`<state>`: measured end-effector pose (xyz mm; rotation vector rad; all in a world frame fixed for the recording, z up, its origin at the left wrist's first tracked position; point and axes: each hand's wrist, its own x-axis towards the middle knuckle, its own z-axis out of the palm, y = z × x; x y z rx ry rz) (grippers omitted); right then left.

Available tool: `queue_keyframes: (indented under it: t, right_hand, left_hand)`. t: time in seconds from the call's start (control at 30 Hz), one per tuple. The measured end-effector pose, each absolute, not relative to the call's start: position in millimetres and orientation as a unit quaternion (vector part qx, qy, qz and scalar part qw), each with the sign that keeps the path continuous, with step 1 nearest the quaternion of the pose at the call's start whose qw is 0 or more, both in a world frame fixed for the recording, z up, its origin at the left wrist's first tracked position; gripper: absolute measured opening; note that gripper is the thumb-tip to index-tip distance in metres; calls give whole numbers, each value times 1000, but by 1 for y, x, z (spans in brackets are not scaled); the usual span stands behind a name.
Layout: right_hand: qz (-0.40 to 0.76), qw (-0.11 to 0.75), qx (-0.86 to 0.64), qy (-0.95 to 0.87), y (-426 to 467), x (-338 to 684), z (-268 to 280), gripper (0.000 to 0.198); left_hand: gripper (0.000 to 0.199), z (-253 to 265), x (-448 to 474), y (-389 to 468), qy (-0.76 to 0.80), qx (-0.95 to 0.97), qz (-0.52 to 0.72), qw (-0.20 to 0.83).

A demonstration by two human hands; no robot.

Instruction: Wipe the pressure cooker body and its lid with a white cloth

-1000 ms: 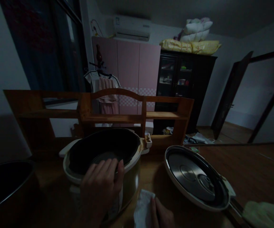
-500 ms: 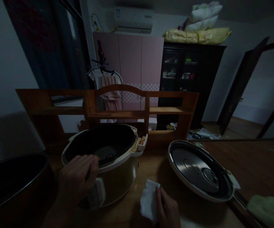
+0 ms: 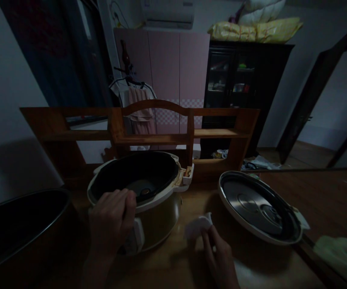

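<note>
An electric cooker (image 3: 158, 224) without its lid stands on the wooden table, its inside dark, with a small round piece at the bottom. My left hand (image 3: 111, 216) is closed over the near left part of its rim; the fingertips are hidden. Lower right of the cooker, my right hand (image 3: 220, 255) pinches a crumpled white tissue (image 3: 198, 227) between thumb and fingers, above the tabletop. The cooker's round lid (image 3: 242, 202) lies to the right, its metal inner side facing up.
A large dark pot (image 3: 25, 237) stands at the left edge. Behind the cooker runs a wooden shelf rack (image 3: 155, 139). Pale green cloth (image 3: 340, 255) lies at the lower right. A coat stand with clothes (image 3: 139, 100), pink wardrobe (image 3: 164, 68) and black cabinet (image 3: 264, 84) stand farther back.
My right hand has lifted slightly, and the tissue has swung from hanging down to a flatter tilt. The left hand keeps its hold on the rim while the whole view shifts a little.
</note>
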<state>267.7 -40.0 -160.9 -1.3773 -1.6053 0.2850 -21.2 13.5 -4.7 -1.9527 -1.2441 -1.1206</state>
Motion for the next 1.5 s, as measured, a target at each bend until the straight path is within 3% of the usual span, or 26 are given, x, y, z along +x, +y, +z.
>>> queue_keyframes:
  t: [0.23, 0.53, 1.0, 1.5]
  right_hand:
    - [118, 486, -541, -676, -40, 265, -145, 22]
    - [138, 485, -567, -652, -43, 269, -147, 46]
    - [154, 505, -561, -638, -41, 268, -151, 23]
    - [158, 487, -582, -632, -44, 267, -146, 28]
  left_hand:
    - [18, -2, -20, 12, -465, -732, -406, 288]
    - [18, -1, -19, 12, -463, -733, -408, 286]
    - [19, -4, -20, 12, -472, -731, -407, 277]
    - [19, -2, -19, 11, -472, -731, -405, 283]
